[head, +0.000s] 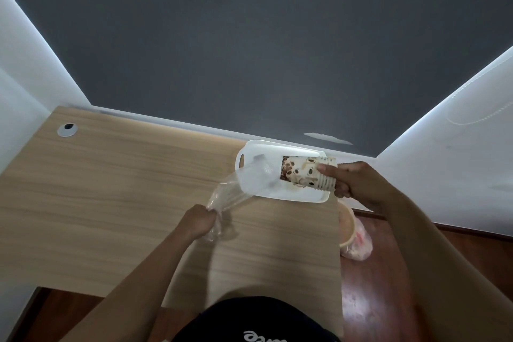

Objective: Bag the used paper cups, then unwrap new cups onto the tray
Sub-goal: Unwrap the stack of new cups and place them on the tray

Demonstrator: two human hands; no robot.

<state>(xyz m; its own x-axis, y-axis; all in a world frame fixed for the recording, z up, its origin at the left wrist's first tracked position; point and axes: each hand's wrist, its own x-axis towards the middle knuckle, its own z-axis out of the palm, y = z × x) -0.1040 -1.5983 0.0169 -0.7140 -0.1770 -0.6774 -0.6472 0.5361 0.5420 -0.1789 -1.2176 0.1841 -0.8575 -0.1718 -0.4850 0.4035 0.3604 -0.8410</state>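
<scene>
Now your right hand [352,183] grips the stack of ridged paper cups [308,173], your left hand [201,221] clenches one crinkly clear plastic wrap [236,194], over one smooth white tray [291,194].

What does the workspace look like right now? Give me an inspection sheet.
Surface: wooden desk, bare apart from a round cable port.
Job's things: stack of new paper cups held sideways above the white tray; clear plastic wrapper partly pulled off the stack.
Clutter: nothing seen on the desk.
Hands: right hand grips the stack's rim end; left hand grips the wrapper's tail.
Cables: nothing seen.
Surroundings: bin with pinkish bag on the floor right of the desk; grey wall behind.
</scene>
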